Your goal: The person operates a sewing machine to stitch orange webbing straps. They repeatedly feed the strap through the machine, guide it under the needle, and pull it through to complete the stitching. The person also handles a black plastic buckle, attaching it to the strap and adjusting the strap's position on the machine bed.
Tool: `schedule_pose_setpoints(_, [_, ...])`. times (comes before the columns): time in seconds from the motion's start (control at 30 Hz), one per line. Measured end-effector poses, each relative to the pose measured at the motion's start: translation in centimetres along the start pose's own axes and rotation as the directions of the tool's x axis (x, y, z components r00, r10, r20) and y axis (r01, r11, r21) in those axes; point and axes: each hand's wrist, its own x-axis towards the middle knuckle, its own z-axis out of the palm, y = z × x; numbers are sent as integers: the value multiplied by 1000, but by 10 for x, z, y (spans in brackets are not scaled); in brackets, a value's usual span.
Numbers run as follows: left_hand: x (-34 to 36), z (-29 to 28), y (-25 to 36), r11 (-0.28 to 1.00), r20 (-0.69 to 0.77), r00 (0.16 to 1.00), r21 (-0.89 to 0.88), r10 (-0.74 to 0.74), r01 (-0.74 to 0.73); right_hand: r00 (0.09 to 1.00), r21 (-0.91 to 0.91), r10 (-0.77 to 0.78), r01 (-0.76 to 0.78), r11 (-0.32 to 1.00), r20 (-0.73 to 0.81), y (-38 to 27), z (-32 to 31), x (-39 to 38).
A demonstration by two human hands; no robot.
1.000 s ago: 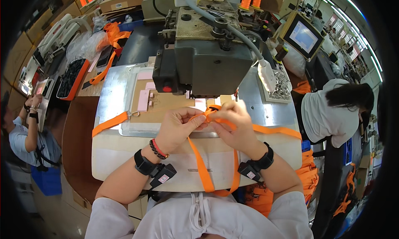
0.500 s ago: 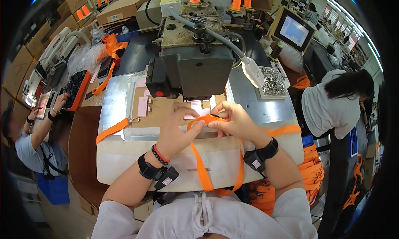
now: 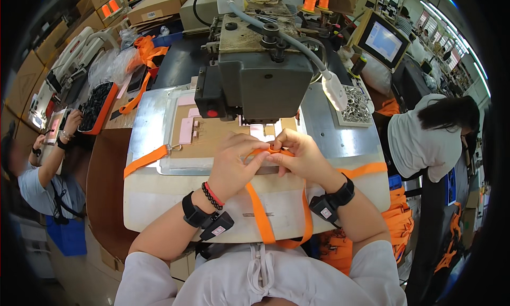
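My left hand (image 3: 234, 162) and my right hand (image 3: 305, 156) meet in front of the sewing machine head, both closed in a pinch on an orange webbing strap (image 3: 260, 213). The strap folds between their fingertips, and its slack hangs in a loop over the table's near edge. A small dark piece shows at the right fingertips, too covered to identify. To the left, an orange strap end (image 3: 146, 161) with a metal snap hook (image 3: 174, 147) lies at the plate's edge. Another orange strap stretch (image 3: 366, 169) passes behind my right wrist.
The sewing machine head (image 3: 265, 88) overhangs a metal plate (image 3: 321, 138) with a brown template (image 3: 186, 154). A tray of metal fittings (image 3: 355, 122) sits right, below a screen (image 3: 381, 40). Orange straps (image 3: 396, 221) pile at the lower right. Co-workers sit on both sides.
My fingertips have drawn closer together, and the strap fold between them is tighter and smaller. The whole view has shifted slightly. At the left, the co-worker's hand has moved a little.
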Motion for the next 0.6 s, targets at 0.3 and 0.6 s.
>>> schedule_pose_setpoints(0.3, [-1, 4, 12, 968, -23, 987, 202, 156, -148, 987, -109, -52, 35, 993, -155, -1, 8, -1])
schedule_pose_setpoints(0.6, [-1, 5, 9, 997, 58, 998, -68, -27, 31, 970, 5, -77, 80, 997, -230, 2, 10, 2])
